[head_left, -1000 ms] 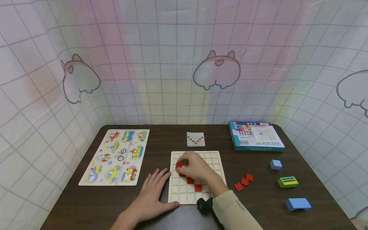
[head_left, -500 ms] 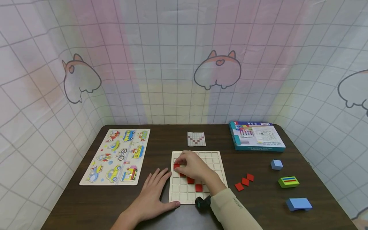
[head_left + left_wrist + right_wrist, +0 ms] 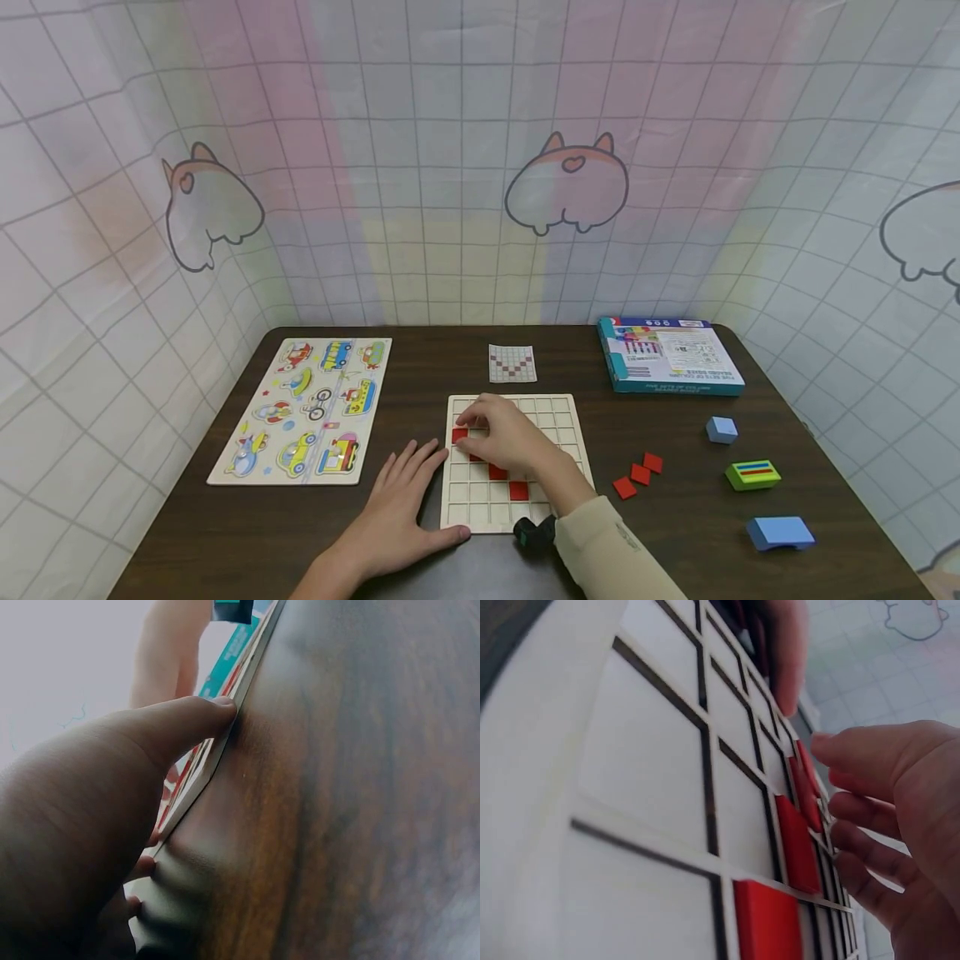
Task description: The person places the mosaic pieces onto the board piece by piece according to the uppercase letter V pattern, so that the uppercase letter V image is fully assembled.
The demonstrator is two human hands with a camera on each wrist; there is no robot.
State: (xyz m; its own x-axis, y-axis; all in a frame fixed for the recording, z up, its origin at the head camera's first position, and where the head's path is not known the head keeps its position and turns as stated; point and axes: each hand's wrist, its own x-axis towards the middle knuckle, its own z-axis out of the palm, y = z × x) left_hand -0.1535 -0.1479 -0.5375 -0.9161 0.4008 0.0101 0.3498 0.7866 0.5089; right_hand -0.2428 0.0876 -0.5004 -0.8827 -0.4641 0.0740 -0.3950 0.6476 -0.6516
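On the board [image 3: 552, 423], the right hand [image 3: 508, 433] pinches a red tile [image 3: 458, 434], now shifted leftward.

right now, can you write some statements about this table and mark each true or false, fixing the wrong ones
1. Three loose red tiles lie on the table, to the right of the grid board. True.
2. The patterned card lies on top of the grid board. False: the patterned card lies on the table, beyond the grid board's far edge.
3. The left hand touches the grid board's edge with its thumb. True.
4. The right hand is over the loose red tiles. False: the right hand is over the grid board.
5. The green block sits between the two blue blocks. True.
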